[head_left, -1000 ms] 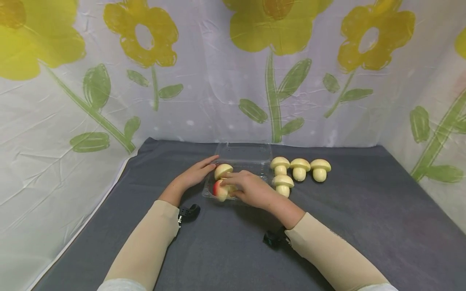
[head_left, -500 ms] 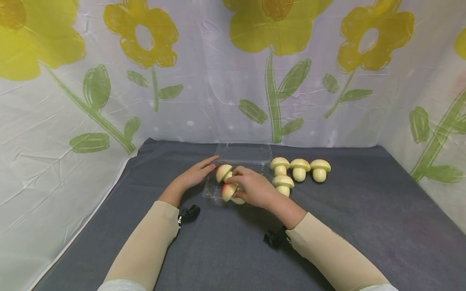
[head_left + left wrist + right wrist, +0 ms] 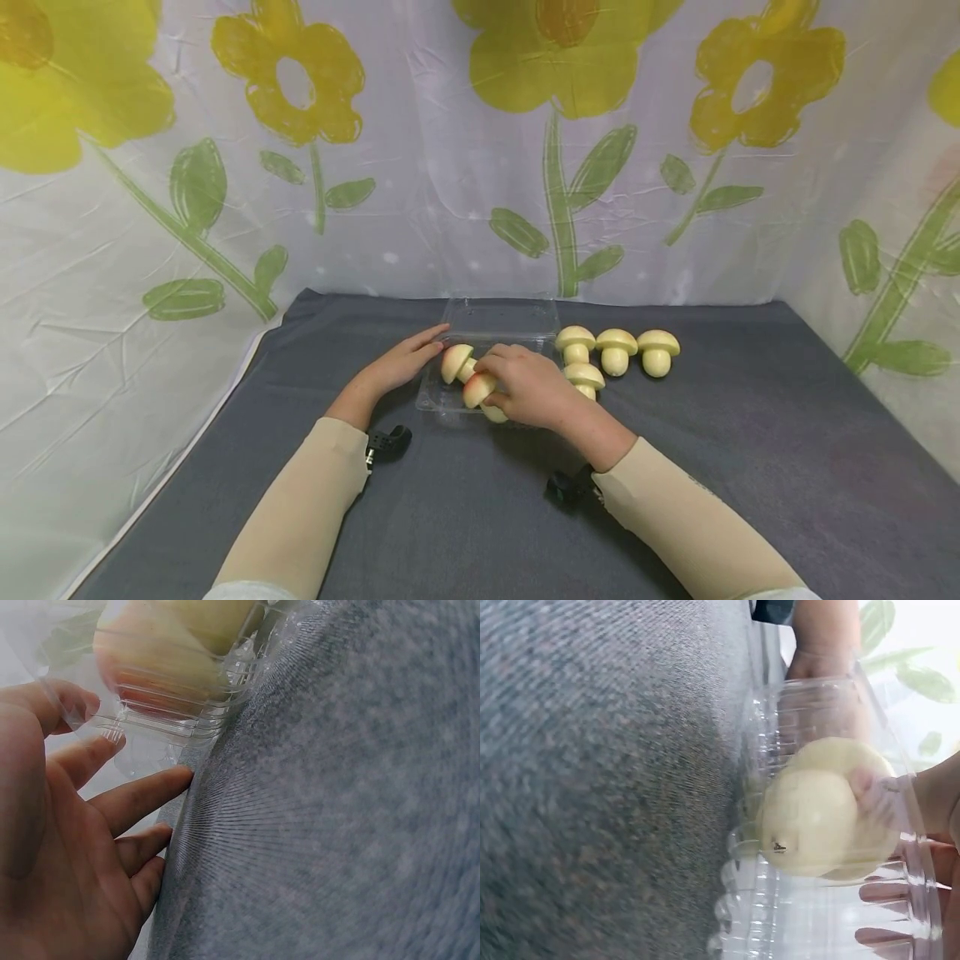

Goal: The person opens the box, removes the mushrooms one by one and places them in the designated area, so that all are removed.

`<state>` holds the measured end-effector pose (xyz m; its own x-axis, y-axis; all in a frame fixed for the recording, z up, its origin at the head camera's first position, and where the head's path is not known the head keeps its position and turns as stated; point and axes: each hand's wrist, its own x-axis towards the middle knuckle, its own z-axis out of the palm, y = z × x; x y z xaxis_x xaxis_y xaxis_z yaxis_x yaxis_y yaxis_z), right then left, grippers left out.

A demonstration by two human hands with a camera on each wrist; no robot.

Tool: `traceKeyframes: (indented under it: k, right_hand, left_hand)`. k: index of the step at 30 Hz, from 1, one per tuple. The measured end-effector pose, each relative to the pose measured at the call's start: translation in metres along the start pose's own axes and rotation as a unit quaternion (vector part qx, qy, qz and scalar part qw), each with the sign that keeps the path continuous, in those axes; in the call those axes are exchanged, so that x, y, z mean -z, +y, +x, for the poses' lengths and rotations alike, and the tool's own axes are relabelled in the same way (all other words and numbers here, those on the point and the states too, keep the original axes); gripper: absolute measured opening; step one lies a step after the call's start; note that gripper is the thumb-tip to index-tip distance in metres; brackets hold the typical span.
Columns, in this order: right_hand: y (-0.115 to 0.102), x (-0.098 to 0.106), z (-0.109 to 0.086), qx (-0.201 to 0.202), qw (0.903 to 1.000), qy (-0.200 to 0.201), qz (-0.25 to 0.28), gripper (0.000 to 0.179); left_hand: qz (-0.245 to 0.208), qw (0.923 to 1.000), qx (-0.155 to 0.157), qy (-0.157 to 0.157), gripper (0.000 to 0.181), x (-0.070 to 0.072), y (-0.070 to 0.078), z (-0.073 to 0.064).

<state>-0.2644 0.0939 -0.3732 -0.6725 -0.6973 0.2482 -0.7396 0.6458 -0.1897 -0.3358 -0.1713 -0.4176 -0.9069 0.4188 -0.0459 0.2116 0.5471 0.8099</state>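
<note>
A clear plastic clamshell box [image 3: 429, 400] lies open in the middle, its lid [image 3: 502, 317] folded back. My right hand [image 3: 534, 388] reaches into it and pinches a pale toy mushroom [image 3: 478, 390] with a red-tinged cap, near the front wall. Through that wall, the right wrist view shows the mushroom's stem [image 3: 814, 817] and my thumb against it. Left of it in the box, a second toy mushroom [image 3: 454, 364] lies tilted, its stem partly behind the held one. My left hand [image 3: 396, 369] has its fingers extended, touching the box's left side; the left wrist view shows fingertips [image 3: 112, 742] at the plastic.
Right of the box, several more toy mushrooms stand on their stems: one [image 3: 575, 342] beside the box, one [image 3: 585, 379] in front of it, others [image 3: 617, 350] further right. A dark grey cloth [image 3: 465, 517] covers the table. A flower-printed curtain [image 3: 420, 167] hangs behind.
The mushroom in my right hand has shifted right along the front of the box, and its cap has turned. The other mushroom in the box has tilted over. My left hand stays put.
</note>
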Motion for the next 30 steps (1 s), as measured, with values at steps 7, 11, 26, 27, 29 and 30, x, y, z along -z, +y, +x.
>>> traceKeyframes:
  k: [7, 11, 26, 27, 29, 30]
  right_hand:
    - [0.001, 0.011, -0.002, -0.010, 0.9998, 0.006, -0.017, 0.042]
    - [0.004, 0.019, -0.004, -0.017, 0.9995, 0.026, -0.010, 0.039]
    - [0.015, 0.058, -0.018, -0.068, 0.9965, 0.042, 0.025, 0.042]
    - [0.016, 0.061, -0.019, -0.072, 0.9961, 0.041, 0.029, 0.042]
    - [0.018, 0.066, -0.022, -0.077, 0.9954, 0.040, 0.040, 0.042]
    - [0.019, 0.068, -0.023, -0.080, 0.9950, 0.040, 0.045, 0.042]
  left_hand:
    - [0.002, 1.0000, 0.001, 0.002, 0.055, 0.000, -0.002, 0.002]
    - [0.005, 1.0000, 0.002, 0.003, 0.055, 0.000, -0.002, 0.002]
    - [-0.001, 1.0000, -0.002, 0.003, 0.056, 0.000, -0.001, 0.001]
    - [-0.003, 1.0000, -0.002, 0.003, 0.056, 0.000, -0.001, 0.001]
    - [-0.005, 1.0000, -0.002, 0.003, 0.056, 0.000, 0.000, 0.000]
    - [-0.005, 1.0000, -0.002, 0.004, 0.055, -0.001, 0.000, 0.000]
